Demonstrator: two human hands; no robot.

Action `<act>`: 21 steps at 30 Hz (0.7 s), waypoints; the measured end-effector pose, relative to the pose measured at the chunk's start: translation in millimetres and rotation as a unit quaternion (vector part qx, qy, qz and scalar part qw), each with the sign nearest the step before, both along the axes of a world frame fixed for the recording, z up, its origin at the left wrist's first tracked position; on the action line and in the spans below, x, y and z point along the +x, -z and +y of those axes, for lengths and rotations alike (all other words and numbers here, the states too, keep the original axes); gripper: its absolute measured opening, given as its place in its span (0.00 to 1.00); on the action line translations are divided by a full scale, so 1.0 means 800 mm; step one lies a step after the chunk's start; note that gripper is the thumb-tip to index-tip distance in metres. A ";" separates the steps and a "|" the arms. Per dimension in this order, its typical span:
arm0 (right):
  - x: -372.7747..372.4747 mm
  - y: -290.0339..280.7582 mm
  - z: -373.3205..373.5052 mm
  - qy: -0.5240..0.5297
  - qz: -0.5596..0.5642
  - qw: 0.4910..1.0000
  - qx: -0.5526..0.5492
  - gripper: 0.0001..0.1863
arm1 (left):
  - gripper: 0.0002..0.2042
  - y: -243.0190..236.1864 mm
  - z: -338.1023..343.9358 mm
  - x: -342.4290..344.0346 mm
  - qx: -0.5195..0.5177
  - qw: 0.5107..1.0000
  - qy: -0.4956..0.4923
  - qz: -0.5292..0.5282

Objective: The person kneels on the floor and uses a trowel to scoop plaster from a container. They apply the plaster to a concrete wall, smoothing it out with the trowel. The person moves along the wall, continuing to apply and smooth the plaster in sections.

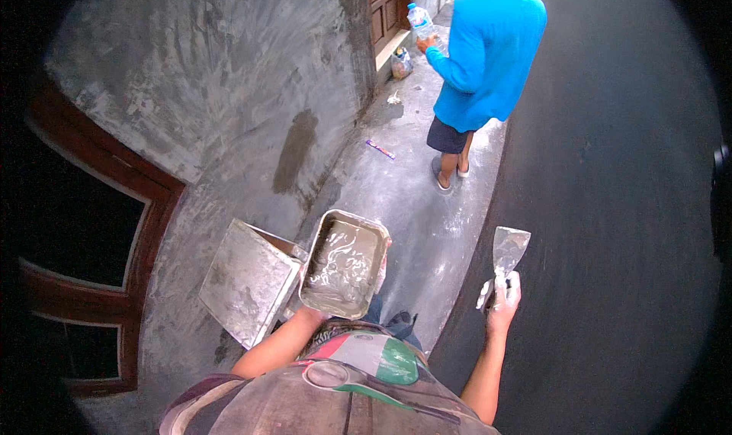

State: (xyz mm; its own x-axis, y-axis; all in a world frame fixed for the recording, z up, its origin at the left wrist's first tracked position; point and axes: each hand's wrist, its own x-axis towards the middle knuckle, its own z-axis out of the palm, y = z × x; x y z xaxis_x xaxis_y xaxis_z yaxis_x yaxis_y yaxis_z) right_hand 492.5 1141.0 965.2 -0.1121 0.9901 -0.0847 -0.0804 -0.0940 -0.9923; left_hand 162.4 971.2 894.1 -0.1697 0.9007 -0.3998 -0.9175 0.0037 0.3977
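My left hand (312,314) supports a rectangular tray (370,304) in front of my body, with fingertips showing at its far right side. Wet grey paste (347,256), shiny and streaked, covers the inside of the tray. Out to the right, my right hand (503,296) grips a putty knife (509,246) by its handle, blade pointing away from me. White paste is smeared on the blade and on my fingers. Most of my left palm is hidden beneath the tray.
A patchy grey plastered wall (221,77) with a brown-framed window (149,221) runs along the left. Beside the tray stands a worn box (255,282). A person in a blue shirt (488,61) stands ahead, holding a plastic bottle (419,19). A dark road (610,206) borders the walkway.
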 end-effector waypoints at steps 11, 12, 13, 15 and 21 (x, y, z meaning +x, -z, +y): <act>-0.164 0.019 0.261 0.003 -0.013 0.998 -0.056 0.04 | 0.39 0.025 0.281 -0.174 -0.011 0.998 -0.054 0.007; -0.175 0.015 0.280 0.003 0.018 0.997 -0.080 0.04 | 0.39 0.024 0.315 -0.183 -0.009 0.999 -0.050 0.008; -0.188 0.013 0.303 0.004 -0.011 0.998 -0.058 0.05 | 0.39 0.021 0.353 -0.194 -0.004 0.999 -0.050 0.012; -0.212 0.005 0.349 0.011 -0.073 0.997 -0.011 0.06 | 0.39 0.014 0.426 -0.214 0.005 0.999 -0.040 0.013; -0.272 0.085 0.520 -0.011 -0.075 0.997 -0.006 0.06 | 0.40 0.012 0.575 -0.283 0.002 0.997 -0.074 0.020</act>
